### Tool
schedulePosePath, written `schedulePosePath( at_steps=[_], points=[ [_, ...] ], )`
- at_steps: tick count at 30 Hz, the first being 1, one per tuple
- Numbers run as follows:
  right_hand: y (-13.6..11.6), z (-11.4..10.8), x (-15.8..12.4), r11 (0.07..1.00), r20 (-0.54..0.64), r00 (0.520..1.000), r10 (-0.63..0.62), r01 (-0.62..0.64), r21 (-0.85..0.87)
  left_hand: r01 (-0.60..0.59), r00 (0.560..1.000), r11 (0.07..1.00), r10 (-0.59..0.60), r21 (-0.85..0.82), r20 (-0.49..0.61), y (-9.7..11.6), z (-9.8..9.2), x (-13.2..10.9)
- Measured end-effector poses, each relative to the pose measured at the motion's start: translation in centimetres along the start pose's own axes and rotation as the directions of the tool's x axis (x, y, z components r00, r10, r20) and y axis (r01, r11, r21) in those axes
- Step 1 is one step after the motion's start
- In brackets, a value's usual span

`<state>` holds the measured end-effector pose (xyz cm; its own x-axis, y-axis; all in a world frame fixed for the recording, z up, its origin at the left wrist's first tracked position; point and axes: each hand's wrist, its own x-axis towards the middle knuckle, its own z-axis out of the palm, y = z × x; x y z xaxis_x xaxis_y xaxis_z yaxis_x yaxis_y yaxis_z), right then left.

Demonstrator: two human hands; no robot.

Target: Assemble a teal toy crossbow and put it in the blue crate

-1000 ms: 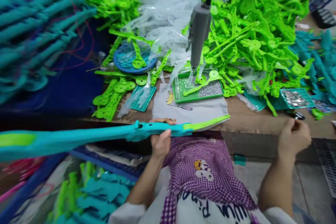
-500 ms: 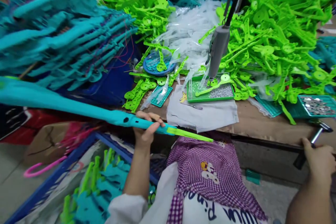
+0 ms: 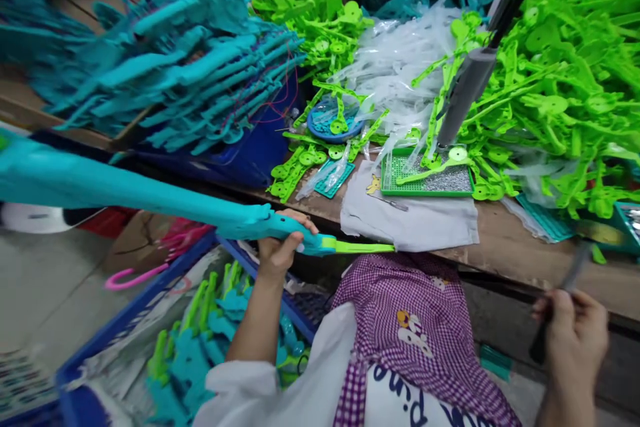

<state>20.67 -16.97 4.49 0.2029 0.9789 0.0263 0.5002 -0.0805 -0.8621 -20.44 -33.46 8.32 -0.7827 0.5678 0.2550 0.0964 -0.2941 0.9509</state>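
A long teal plastic piece [image 3: 165, 190] stretches from the left edge to the bench front, a thin lime-green strip [image 3: 363, 247] sticking out of its near end. My left hand [image 3: 285, 243] is closed around it close to that end. At the right, my right hand [image 3: 575, 327] grips a hammer [image 3: 575, 267] by its dark handle, the blurred head raised by the bench edge. A white cloth [image 3: 407, 217] with tweezers on it lies on the bench between the hands. Behind it sits a green tray [image 3: 425, 193] of small metal parts and green pieces.
An electric screwdriver [image 3: 467, 93] hangs over the tray. Lime-green parts [image 3: 555, 93] are heaped at the right, teal pieces [image 3: 200, 67] stacked at the left. Clear plastic pieces [image 3: 395, 53] lie between. A blue crate [image 3: 105, 327] with finished-looking teal and green pieces stands below left.
The teal piece has rolled a little in my left hand. My right hand has moved left and closer to my body with the hammer. The camera view has turned left.
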Motion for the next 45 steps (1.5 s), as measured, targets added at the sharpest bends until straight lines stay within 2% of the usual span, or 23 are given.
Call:
schedulePosePath(
  at_steps=[1, 4, 7, 9, 11, 13, 15, 16, 18, 20, 24, 28, 30, 35, 37, 39, 41, 43, 44, 45],
  points=[
    [-1.0, 1.4, -0.5, 0.996, 0.078, 0.997, 0.021, -0.028, 0.079, -0.018, 0.999, 0.999, 0.017, -0.027, -0.045, 0.0, 0.2, -0.1],
    [-4.0, 4.9, -1.9, 0.973, 0.300, 0.953, -0.050, -0.022, 0.229, -0.039, 0.995, 0.998, 0.034, -0.056, -0.098, 0.3, -0.1, -0.3],
    [-7.7, 8.4, -2.9, 0.933, 0.455, 0.870, -0.192, 0.018, 0.360, 0.012, 0.998, 0.999, -0.014, -0.040, -0.057, 0.5, -1.6, 0.1],
    [-10.5, 11.0, -3.1, 0.890, 0.503, 0.802, -0.320, 0.072, 0.451, 0.077, 0.997, 0.997, -0.077, -0.018, 0.010, 0.6, -2.9, 0.5],
    [-12.8, 13.5, -3.1, 0.854, 0.582, 0.679, -0.447, 0.129, 0.504, 0.127, 0.990, 0.992, -0.127, -0.002, 0.066, 0.7, -4.0, 0.9],
    [-13.4, 15.2, -3.1, 0.852, 0.660, 0.552, -0.511, 0.222, 0.474, 0.151, 0.985, 0.989, -0.149, -0.007, 0.088, 0.8, -5.0, 1.2],
    [-12.4, 16.1, -3.3, 0.876, 0.729, 0.489, -0.479, 0.321, 0.360, 0.161, 0.983, 0.987, -0.158, -0.025, 0.093, 0.9, -5.8, 1.5],
    [-11.5, 16.2, -3.5, 0.889, 0.754, 0.486, -0.441, 0.353, 0.292, 0.162, 0.983, 0.986, -0.158, -0.038, 0.093, 0.9, -6.0, 1.7],
    [-9.5, 16.0, -3.7, 0.907, 0.773, 0.516, -0.369, 0.380, 0.179, 0.148, 0.988, 0.986, -0.143, -0.073, 0.064, 0.7, -6.0, 2.0],
    [-8.2, 15.7, -3.6, 0.907, 0.759, 0.560, -0.331, 0.412, 0.091, 0.132, 0.990, 0.986, -0.136, -0.106, -0.032, 0.4, -5.2, 2.3],
    [-7.1, 14.3, -1.9, 0.839, 0.694, 0.647, -0.316, 0.532, -0.114, 0.170, 0.944, 0.980, -0.191, -0.101, -0.269, 0.3, -1.9, 1.8],
    [-6.1, 12.2, -0.4, 0.780, 0.571, 0.746, -0.342, 0.564, -0.270, 0.209, 0.908, 0.966, -0.251, -0.155, -0.335, 0.9, 2.0, 0.1],
    [-5.4, 11.6, 0.2, 0.696, 0.542, 0.741, -0.398, 0.628, -0.349, 0.194, 0.897, 0.962, -0.254, -0.193, -0.362, 1.0, 3.6, -0.5],
    [-3.9, 11.4, 2.8, 0.383, 0.643, 0.580, -0.499, 0.814, -0.437, 0.145, 0.896, 0.966, -0.220, -0.216, -0.385, 0.7, 5.5, -0.6],
    [-4.2, 11.2, 3.3, 0.315, 0.636, 0.514, -0.576, 0.857, -0.407, 0.157, 0.898, 0.960, -0.237, -0.233, -0.371, 0.6, 5.9, -0.3],
    [-5.6, 11.2, 2.3, 0.323, 0.530, 0.439, -0.725, 0.897, -0.302, 0.160, 0.893, 0.950, -0.255, -0.267, -0.372, 0.5, 6.6, 0.0],
    [-7.9, 12.0, -0.2, 0.338, 0.355, 0.347, -0.868, 0.937, -0.090, 0.145, 0.882, 0.939, -0.265, -0.311, -0.390, 0.4, 7.6, 0.4],
    [-10.5, 13.7, -3.4, 0.213, 0.265, 0.160, -0.951, 0.959, 0.185, 0.114, 0.869, 0.930, -0.264, -0.351, -0.418, 0.4, 8.7, 0.8],
    [-11.7, 14.8, -4.8, 0.142, 0.223, 0.086, -0.971, 0.957, 0.251, 0.101, 0.861, 0.925, -0.266, -0.366, -0.433, 0.5, 9.2, 0.9],
    [-12.7, 15.8, -5.8, 0.106, 0.172, 0.061, -0.983, 0.958, 0.267, 0.093, 0.852, 0.921, -0.271, -0.379, -0.448, 0.6, 9.7, 1.0]
  ],
)
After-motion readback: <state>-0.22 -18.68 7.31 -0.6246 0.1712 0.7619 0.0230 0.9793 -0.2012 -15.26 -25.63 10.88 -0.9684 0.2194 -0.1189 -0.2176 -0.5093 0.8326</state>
